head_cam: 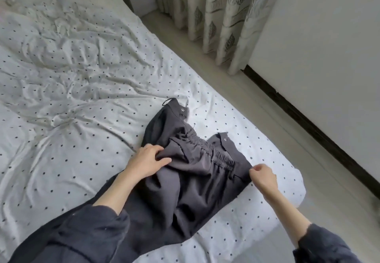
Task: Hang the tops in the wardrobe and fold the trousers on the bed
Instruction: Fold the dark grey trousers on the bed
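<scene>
Dark grey trousers (191, 182) lie on the bed (72, 90) near its right corner, waistband away from me and the open snap flaps spread apart. The elastic back of the waistband is bunched in the middle. My left hand (147, 161) pinches a fold of cloth at the left side of the waist. My right hand (263, 175) pinches the right edge of the waistband. The legs run back toward me under my left forearm.
The bed has a wrinkled white sheet with small dark dots. To the right of the bed is a strip of pale floor (257, 108), leaf-patterned curtains (218, 11) and a white wall (329, 46) with a dark skirting board.
</scene>
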Available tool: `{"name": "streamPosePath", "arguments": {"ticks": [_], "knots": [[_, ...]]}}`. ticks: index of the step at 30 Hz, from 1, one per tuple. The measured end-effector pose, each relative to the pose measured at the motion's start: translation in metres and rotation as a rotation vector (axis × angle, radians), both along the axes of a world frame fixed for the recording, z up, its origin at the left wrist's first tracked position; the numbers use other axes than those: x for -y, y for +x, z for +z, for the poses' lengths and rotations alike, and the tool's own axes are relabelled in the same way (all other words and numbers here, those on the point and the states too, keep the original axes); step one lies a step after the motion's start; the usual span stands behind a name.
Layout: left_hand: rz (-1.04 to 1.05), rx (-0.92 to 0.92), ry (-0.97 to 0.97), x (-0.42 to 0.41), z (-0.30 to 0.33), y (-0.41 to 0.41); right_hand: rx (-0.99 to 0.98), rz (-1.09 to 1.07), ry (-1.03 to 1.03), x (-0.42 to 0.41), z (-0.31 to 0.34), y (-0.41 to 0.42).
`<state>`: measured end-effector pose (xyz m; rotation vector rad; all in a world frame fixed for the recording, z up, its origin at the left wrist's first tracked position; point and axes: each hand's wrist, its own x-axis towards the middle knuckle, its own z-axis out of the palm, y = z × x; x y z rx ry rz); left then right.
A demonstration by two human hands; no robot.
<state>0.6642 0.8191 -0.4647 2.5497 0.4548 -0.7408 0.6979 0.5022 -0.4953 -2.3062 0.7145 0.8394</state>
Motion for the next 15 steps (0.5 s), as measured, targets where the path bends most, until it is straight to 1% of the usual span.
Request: {"name": "streamPosePath", "arguments": {"ticks": [1, 3, 4, 5, 6, 7, 8, 9, 10, 11, 13, 15], "knots": [[0.067, 0.040, -0.051, -0.001, -0.001, 0.000, 0.043, 0.025, -0.038, -0.007, 0.001, 0.004], [0.268, 0.250, -0.096, -0.004, -0.002, 0.006, 0.169, 0.111, -0.107, -0.023, 0.004, 0.014], [0.350, 0.344, -0.091, -0.008, -0.002, 0.010, 0.232, 0.168, -0.091, -0.033, 0.006, 0.020], [0.400, 0.401, -0.082, -0.014, -0.004, 0.014, 0.275, 0.228, -0.040, -0.045, 0.009, 0.026], [0.424, 0.404, -0.069, -0.019, -0.005, 0.018, 0.308, 0.284, 0.025, -0.058, 0.011, 0.033], [0.428, 0.363, -0.078, -0.024, -0.006, 0.021, 0.332, 0.335, 0.089, -0.073, 0.014, 0.040], [0.432, 0.297, -0.131, -0.029, -0.008, 0.026, 0.348, 0.377, 0.152, -0.091, 0.014, 0.051], [0.443, 0.218, -0.224, -0.033, -0.011, 0.028, 0.341, 0.416, 0.214, -0.108, 0.014, 0.061], [0.454, 0.151, -0.318, -0.035, -0.014, 0.029, 0.304, 0.461, 0.265, -0.126, 0.013, 0.072], [0.438, 0.117, -0.362, -0.037, -0.019, 0.030, 0.247, 0.517, 0.294, -0.143, 0.011, 0.084], [0.383, 0.115, -0.303, -0.046, -0.030, 0.031, 0.123, 0.605, 0.343, -0.170, 0.005, 0.104], [0.406, 0.139, -0.293, -0.056, -0.032, 0.035, 0.067, 0.608, 0.447, -0.181, 0.001, 0.120]]}}
